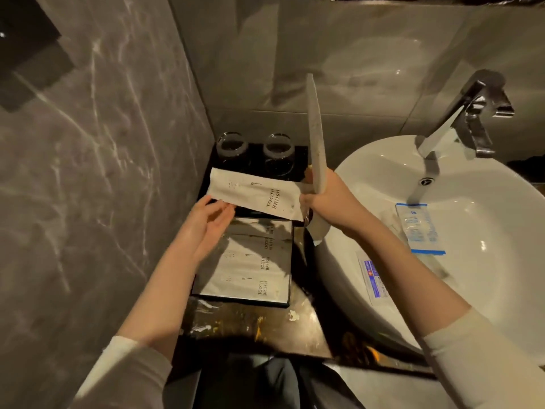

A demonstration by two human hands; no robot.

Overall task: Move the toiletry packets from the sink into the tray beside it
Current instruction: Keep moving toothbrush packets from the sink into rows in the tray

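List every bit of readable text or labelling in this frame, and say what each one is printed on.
"TOOTH BRUSH": on the held packet above the tray.
"TOOTH BRUSH": on the packets in the tray, repeated on each.
Blue-edged sachet in the sink: print too blurred to read.
Small sachet: unreadable.

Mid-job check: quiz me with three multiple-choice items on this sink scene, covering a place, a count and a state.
1. Where are the blue-edged packets?
A in the sink
B in the tray
C on the faucet

2. How many drinking glasses stand behind the tray?
A one
B two
C four

3. What is the right hand doing?
A hanging idle
B turning the faucet
C gripping toothbrush packets

Answers: 1 A, they lie on the white sink bowl. 2 B, two rims show. 3 C, fingers curl round the toothbrush packets.
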